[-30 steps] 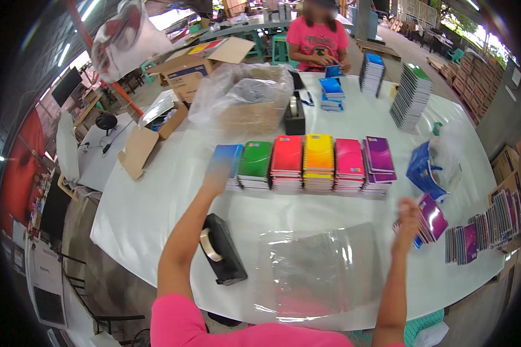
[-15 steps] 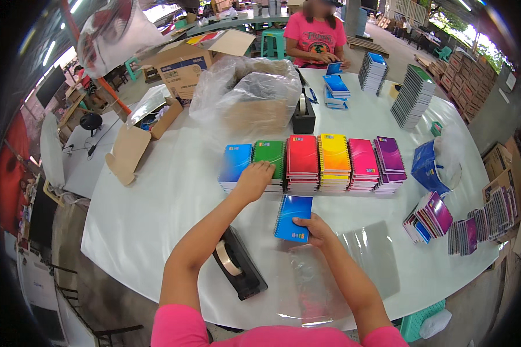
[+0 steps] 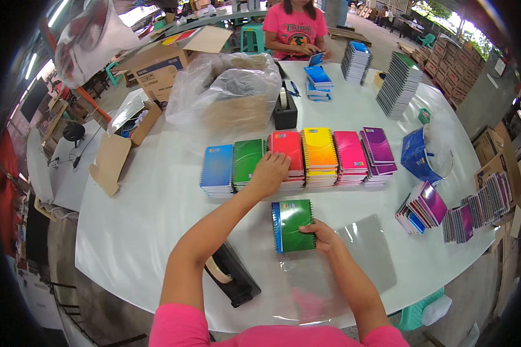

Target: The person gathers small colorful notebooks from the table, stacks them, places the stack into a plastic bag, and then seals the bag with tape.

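Observation:
My right hand (image 3: 323, 236) grips a green spiral notebook (image 3: 297, 225) laid over a blue spiral notebook (image 3: 277, 227), whose edge shows at the left. My left hand (image 3: 270, 172) rests on the red notebook stack (image 3: 287, 147), its fingers curled over the top notebook's lower part; its thumb is hidden. Left of it stand a green stack (image 3: 248, 157) and a blue stack (image 3: 217, 162). Yellow (image 3: 319, 147), pink (image 3: 349, 149) and purple (image 3: 378, 144) stacks continue the row to the right.
Clear plastic sheets (image 3: 364, 254) lie beneath my right forearm. A black tape dispenser (image 3: 234, 277) sits by my left forearm, another (image 3: 285, 110) beyond the row. More notebook piles (image 3: 425, 208) stand at the right. Across the table a person (image 3: 295, 32) handles a blue notebook.
A green notebook now lies over the blue one in my right hand. My left hand has moved from the green stack to the red stack. The view has shifted slightly.

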Demonstrator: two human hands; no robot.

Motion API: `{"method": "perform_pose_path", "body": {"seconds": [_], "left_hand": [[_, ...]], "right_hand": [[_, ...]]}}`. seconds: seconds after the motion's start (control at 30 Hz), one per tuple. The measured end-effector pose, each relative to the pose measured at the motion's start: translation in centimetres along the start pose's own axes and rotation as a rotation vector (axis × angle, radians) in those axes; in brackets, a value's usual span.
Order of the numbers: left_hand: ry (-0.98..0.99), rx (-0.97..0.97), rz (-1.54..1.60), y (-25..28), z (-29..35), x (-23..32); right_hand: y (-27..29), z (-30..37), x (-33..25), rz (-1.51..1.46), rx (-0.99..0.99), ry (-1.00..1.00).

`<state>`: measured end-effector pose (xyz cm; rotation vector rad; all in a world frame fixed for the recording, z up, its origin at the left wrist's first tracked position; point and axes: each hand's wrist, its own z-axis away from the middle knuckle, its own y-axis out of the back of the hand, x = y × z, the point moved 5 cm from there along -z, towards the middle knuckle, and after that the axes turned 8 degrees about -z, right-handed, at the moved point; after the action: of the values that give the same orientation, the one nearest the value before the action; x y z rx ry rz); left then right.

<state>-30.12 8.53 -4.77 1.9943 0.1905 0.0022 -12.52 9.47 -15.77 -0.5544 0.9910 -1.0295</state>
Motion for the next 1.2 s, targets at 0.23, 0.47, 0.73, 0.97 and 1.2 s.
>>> {"method": "perform_pose_path", "body": {"seconds": [0.23, 0.47, 0.73, 0.97, 1.2], "left_hand": [[-0.215, -0.242, 0.872, 3.4, 2.5, 5.7], [0.073, -0.058, 0.032, -3.6, 0.3, 0.1], [0.101, 0.262, 0.311, 4.2, -1.7, 4.1], [0.16, -0.234, 0.087, -2.0, -0.3, 0.6], [-0.534, -0.26, 0.648, 3.1, -1.5, 10.7]], "right_hand": [[2.2, 3.4, -2.6, -0.434, -0.01, 0.049], [2.7, 4.1, -2.9, -0.127, 0.145, 0.152], [4.6, 5.8, -3.4, -0.44, 0.166, 0.158], [3.2, 6.5, -3.6, -0.038, 0.058, 0.218], [2.1, 8.0, -5.5, -0.501, -0.16, 0.2]]}}
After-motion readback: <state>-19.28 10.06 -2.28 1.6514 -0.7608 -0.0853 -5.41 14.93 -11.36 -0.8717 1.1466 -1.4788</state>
